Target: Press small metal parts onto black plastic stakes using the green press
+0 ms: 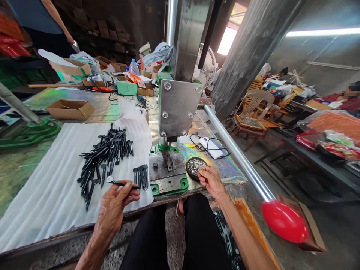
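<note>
My left hand [119, 197] grips a black stake-like piece [122, 183] with a pale round end, over the white foam sheet [56, 180]. Beyond it lies a heap of similar black pieces [104, 150], and a smaller bunch [141, 176] rests beside the press base [168, 185]. My right hand [210, 180] has its fingertips pinched at the edge of a round dark dish [194, 167] of small metal parts; whatever is between the fingertips is too small to name. The press [178, 108] stands between and beyond my hands.
The press's long lever [239, 150] slants down to a red knob [285, 222] at the right. A white device with a cable [210, 147] lies behind the dish. An open cardboard box [70, 109] sits at the left. A person [36, 22] stands at the back left.
</note>
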A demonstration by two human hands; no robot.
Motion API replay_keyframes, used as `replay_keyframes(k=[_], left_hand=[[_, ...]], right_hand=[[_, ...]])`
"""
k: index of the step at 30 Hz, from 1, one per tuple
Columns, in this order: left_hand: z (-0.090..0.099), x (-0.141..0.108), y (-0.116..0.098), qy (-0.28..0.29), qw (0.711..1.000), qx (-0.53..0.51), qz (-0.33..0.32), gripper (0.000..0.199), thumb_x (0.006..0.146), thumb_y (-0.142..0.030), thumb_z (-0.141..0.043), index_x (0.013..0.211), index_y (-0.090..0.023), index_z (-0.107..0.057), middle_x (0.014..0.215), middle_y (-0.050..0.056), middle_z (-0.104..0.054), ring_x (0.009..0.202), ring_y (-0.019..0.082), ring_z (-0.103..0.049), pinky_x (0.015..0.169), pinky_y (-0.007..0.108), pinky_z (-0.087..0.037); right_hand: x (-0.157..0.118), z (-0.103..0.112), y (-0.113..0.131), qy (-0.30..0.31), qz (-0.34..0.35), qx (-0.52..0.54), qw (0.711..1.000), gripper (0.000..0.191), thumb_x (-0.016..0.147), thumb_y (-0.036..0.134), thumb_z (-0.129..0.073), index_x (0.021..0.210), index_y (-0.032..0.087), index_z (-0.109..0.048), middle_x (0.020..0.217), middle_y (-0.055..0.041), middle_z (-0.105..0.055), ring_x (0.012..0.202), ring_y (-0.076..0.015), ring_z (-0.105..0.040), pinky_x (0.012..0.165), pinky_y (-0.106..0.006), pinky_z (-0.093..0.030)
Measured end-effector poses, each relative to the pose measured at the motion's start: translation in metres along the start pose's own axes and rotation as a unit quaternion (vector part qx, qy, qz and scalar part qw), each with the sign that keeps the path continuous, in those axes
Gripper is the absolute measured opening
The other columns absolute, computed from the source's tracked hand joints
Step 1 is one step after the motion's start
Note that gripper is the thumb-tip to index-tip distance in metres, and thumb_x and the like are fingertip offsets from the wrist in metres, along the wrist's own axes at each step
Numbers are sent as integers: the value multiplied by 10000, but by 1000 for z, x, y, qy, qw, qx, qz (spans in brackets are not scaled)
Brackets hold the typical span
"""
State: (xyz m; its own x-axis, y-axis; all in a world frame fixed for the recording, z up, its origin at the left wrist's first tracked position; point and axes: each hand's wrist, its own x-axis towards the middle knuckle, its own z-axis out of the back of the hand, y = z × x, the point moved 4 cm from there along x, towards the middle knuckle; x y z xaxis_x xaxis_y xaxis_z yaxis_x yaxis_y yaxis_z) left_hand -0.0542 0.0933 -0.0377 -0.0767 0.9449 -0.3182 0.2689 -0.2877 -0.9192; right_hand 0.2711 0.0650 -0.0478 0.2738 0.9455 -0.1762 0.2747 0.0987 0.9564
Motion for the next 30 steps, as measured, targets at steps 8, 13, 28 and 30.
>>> replay_keyframes(k=[8, 13, 28, 30], left_hand=[[-69, -54, -5, 150, 972, -156, 91, 305, 642, -249, -781, 802, -143, -545, 705, 15, -668, 563, 127, -647, 516, 213, -560], [-90, -73, 2, 212, 944, -224, 120, 326, 616, -223, -817, 800, -134, -563, 692, 21, -675, 558, 124, -645, 507, 200, -557], [-105, -91, 17, 263, 916, -266, 142, 267, 699, -216, -770, 853, -141, -565, 642, 11, -659, 523, 122, -640, 457, 174, -530], [-105, -92, 18, 266, 915, -265, 146, 263, 704, -221, -766, 853, -142, -566, 633, 11, -657, 517, 122, -638, 453, 174, -528]], right_hand=[[-58, -69, 24, 117, -17, 39, 992, 223, 699, 330, -749, 720, 148, -622, 651, 10, -528, 497, -66, -370, 446, -195, -239], [-89, -94, 34, 118, 2, 46, 992, 183, 702, 315, -749, 723, 156, -660, 526, 40, -465, 467, -76, -351, 444, -206, -248], [-116, -87, 43, 79, 25, 89, 993, 211, 633, 211, -731, 839, 174, -707, 686, -1, -576, 479, -68, -434, 428, -183, -283], [-117, -85, 43, 85, 32, 84, 992, 209, 645, 211, -723, 849, 174, -703, 678, 3, -570, 481, -65, -429, 429, -181, -284]])
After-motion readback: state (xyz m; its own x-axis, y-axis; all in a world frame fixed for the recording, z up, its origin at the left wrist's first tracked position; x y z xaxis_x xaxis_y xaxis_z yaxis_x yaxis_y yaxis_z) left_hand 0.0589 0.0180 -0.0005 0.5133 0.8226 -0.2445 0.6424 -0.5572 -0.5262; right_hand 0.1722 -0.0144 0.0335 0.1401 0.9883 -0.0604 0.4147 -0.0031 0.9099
